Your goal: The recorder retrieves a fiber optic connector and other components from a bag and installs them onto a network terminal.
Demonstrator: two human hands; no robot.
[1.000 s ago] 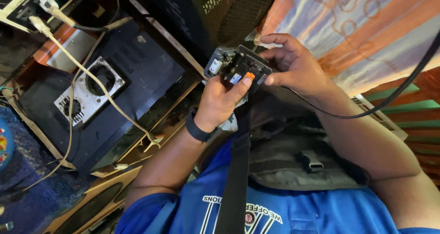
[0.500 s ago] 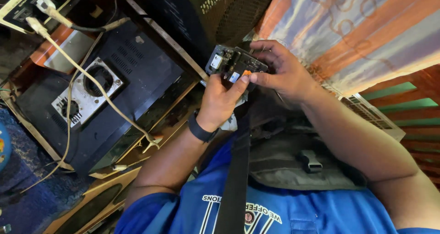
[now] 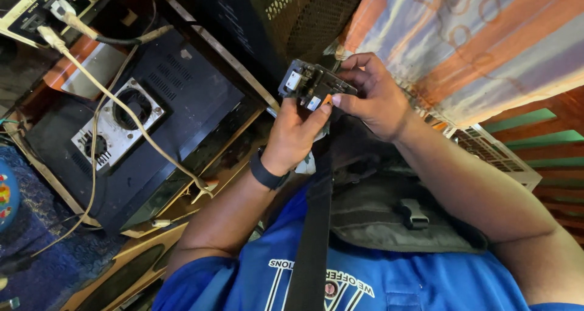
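A small black electronic module (image 3: 311, 84) with white and orange parts is held up in front of my chest by both hands. My left hand (image 3: 293, 133), with a black band on its wrist, grips it from below, thumb on its underside. My right hand (image 3: 372, 98) closes over its right end with the fingertips on its top edge. A thin dark cable runs off behind the right hand; where it ends is hidden.
A black equipment case (image 3: 140, 134) with two round fans lies at left, with cream cables (image 3: 109, 98) running across it to a power strip (image 3: 36, 6). A black mesh box (image 3: 292, 13) stands behind the hands. Striped cloth (image 3: 486, 43) hangs at right. A grey bag (image 3: 395, 220) with strap crosses my chest.
Both hands have lifted the module slightly up and away from my chest, toward the mesh box. The right fingers have shifted along its top edge.
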